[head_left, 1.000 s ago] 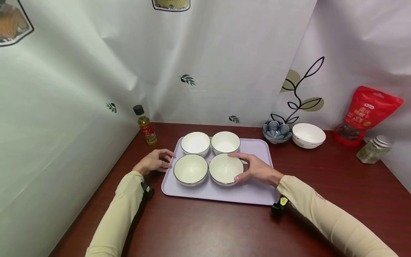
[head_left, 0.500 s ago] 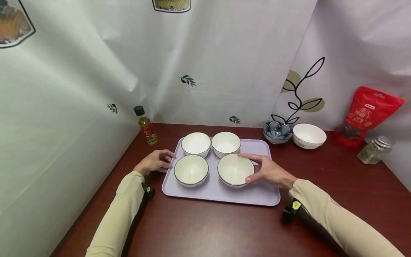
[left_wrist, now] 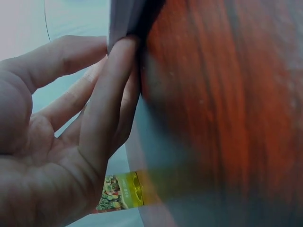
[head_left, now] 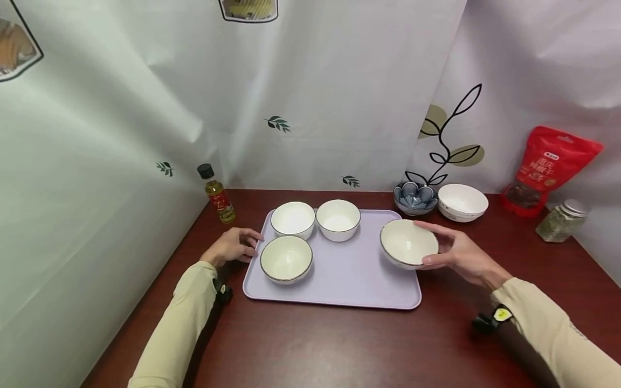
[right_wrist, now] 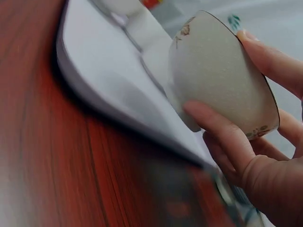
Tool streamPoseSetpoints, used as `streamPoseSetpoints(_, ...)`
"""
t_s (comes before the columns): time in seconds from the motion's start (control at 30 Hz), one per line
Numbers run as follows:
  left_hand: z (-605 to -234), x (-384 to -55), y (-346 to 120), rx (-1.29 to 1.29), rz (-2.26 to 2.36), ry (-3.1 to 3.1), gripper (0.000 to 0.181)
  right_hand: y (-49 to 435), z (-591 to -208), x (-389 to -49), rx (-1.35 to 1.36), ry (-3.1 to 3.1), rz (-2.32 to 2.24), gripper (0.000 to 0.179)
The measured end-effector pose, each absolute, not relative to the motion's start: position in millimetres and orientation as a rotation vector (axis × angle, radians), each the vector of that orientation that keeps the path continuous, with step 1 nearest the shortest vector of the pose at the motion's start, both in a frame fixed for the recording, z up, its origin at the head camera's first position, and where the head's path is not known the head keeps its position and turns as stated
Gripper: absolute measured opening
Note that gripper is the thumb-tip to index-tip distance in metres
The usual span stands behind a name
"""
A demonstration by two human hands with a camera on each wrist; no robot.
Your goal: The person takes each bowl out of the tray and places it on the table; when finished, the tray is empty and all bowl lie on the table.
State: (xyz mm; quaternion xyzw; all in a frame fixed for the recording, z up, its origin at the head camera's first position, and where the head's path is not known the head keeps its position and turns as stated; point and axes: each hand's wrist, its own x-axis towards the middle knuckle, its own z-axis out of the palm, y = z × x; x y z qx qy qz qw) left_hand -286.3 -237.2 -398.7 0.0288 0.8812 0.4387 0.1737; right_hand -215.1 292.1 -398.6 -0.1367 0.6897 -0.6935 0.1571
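Note:
My right hand (head_left: 461,253) grips a white bowl (head_left: 406,242) by its right side, over the right end of the lilac tray (head_left: 349,280). In the right wrist view the bowl (right_wrist: 218,75) is tilted and raised off the tray, its outside bearing small flower prints near the dark rim. Thumb and fingers of my left hand (head_left: 232,246) pinch the tray's left edge; the left wrist view has them meeting at that edge (left_wrist: 124,23). On the tray's left half stand a front bowl (head_left: 286,260) and two back bowls, one left (head_left: 292,220) and one right (head_left: 338,220).
An oil bottle (head_left: 219,195) stands at the back left. Along the back right are a blue petal-shaped bowl (head_left: 414,199), another white bowl (head_left: 462,202), a red pouch (head_left: 540,170) and a jar of dried herbs (head_left: 561,221). Fabric-like walls border the table (head_left: 310,345).
My right hand has drawn the front right bowl away from the others, rightward, and lifted it. The left hand stays at the tray's edge, and the other bowls keep their places.

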Motion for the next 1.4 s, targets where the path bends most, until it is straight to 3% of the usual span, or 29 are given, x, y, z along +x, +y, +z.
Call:
streamPoseSetpoints(0.4, -402.0, -288.9, -233.6, 0.093, 1.220, 2.547, 0.037, 344.6, -414.0, -222.3, -0.314, 1.898, -2.131, 0.078)
streamPoseSetpoints(1.07, -400.5, -289.0, -232.6, 0.086, 1.174, 2.548, 0.034, 339.4, -418.1, -234.2, -0.181, 1.909, -2.195, 0.083)
streamPoseSetpoints(1.4, -402.9, -292.7, -242.0, 0.161, 1.278, 2.385, 0.046, 336.9, -415.8, -234.0, -0.169, 2.123, -2.057, 0.086)
